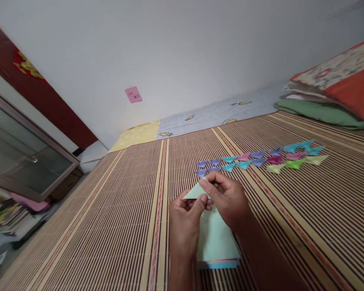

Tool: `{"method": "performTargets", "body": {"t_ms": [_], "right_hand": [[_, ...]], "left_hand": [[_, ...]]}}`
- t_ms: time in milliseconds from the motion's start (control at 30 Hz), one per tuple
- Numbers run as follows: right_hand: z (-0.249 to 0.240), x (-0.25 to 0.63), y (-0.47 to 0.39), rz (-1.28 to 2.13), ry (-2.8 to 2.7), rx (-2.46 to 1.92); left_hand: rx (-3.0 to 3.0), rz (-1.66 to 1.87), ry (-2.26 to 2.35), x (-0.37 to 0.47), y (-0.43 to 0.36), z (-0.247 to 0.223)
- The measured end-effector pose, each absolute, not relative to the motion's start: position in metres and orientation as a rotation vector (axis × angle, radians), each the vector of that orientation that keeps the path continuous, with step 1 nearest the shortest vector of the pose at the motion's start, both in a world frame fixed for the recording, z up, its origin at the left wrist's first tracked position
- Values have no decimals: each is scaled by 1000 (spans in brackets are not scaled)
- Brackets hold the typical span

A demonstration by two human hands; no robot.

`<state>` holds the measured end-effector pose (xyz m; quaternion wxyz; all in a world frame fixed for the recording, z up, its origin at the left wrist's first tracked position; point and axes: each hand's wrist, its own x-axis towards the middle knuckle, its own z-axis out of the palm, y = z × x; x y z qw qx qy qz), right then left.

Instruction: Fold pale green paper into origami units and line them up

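Fingers (212, 190) of the left hand (184, 222) and right hand (233, 202) pinch one pale-green folded paper triangle (195, 191), lower centre, near one rectangular mint-topped paper stack (216, 238). Right of centre, two pale-yellow folded paper boats (316, 160) flank one lime-green folded paper boat (295, 163).

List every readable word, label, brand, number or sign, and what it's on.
Nothing legible.
Pink note on the wall: handwriting, too blurred to read.
Gold ornament on the dark red panel: too blurred to tell.
Book stack: too blurred.
Folded green paper: no text visible.
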<state>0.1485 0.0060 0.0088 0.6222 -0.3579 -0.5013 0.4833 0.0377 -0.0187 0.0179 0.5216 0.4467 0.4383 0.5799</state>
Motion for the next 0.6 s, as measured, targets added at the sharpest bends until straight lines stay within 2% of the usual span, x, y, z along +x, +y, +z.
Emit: {"method": "performTargets", "body": {"t_ms": [333,600], "right_hand": [[4,155,9,1372,-1143,-654],[-5,160,17,1361,-979,-735]], "left_hand": [[1111,1326,1044,31,-21,19],[1226,1326,978,26,-19,17]]}}
